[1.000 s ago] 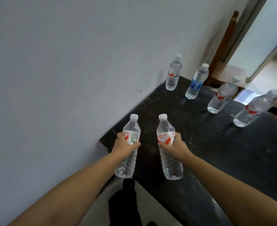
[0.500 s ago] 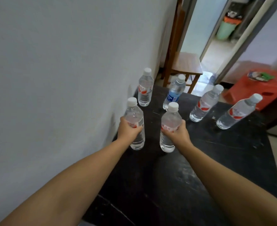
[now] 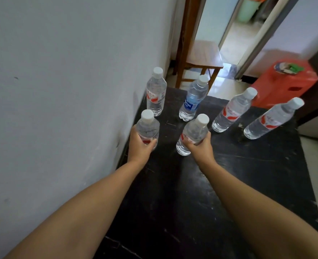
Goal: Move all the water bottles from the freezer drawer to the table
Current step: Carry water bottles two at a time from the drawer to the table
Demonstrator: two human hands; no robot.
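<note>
6 water bottles, all clear plastic with white caps, all upright on the black table (image 3: 248,184).

Held, 2: the left hand (image 3: 140,146) has its fingers wrapped round the wall-side bottle (image 3: 148,128), red label partly hidden under the fingers. The right hand (image 3: 199,148) clasps the second held bottle (image 3: 192,134), red-and-white label, just to the right of the first; whether their bases touch the table cannot be told.

Standing free, 4, in a row beyond the held pair: rear left bottle (image 3: 156,92), red-and-white label, nearest the wall; blue-label bottle (image 3: 193,99), to its right; third bottle (image 3: 234,110), red label, further right; far-right bottle (image 3: 273,118), red label, at the table's right side.

Surface: table top black, scuffed and scratched, its left edge against a grey-white wall (image 3: 61,90).

Room, beyond the table's far end: a wooden chair (image 3: 199,57); a red plastic stool (image 3: 285,83) with small items on top; an open doorway with a pale green bin (image 3: 248,10) past it.
</note>
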